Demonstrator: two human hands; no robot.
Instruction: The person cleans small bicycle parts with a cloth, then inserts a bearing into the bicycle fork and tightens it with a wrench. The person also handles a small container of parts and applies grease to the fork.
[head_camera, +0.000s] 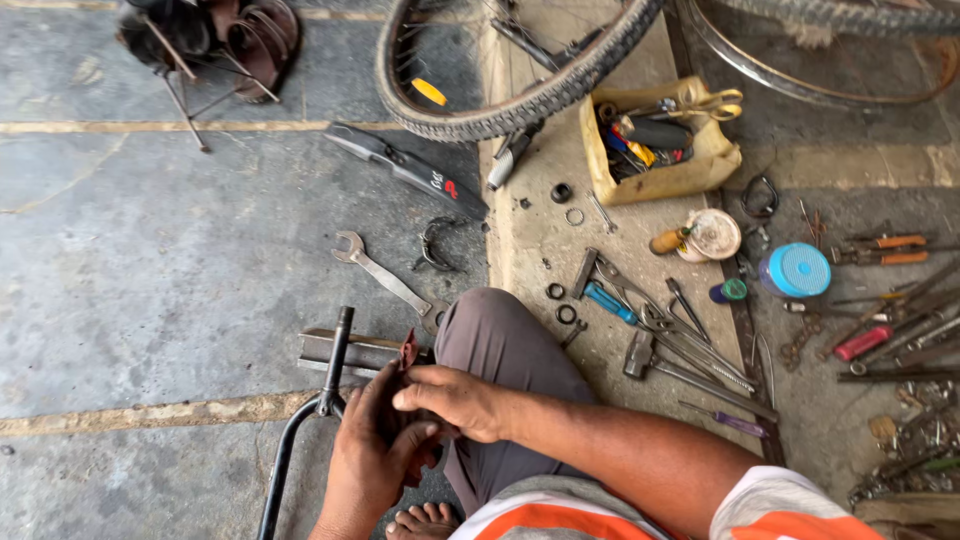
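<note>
My left hand (372, 452) and my right hand (450, 398) meet low in the middle of the head view, over my knee in grey trousers (500, 345). Together they hold a small dark reddish rag or scrap (408, 350) whose tip sticks up between the fingers. Just left of the hands a black bicycle fork or frame tube (335, 362) rises from a bent black tube (280, 470) and rests across a flat metal bar (355, 352). What the fingers pinch underneath is hidden.
A spanner (385, 278) lies on the concrete ahead. A bicycle wheel (520, 100) stands at the top, beside a yellow tub of tools (660, 145). Pliers, hammers and screwdrivers (680, 340) spread to the right, with a blue round lid (795, 270). A black mudguard piece (410, 170).
</note>
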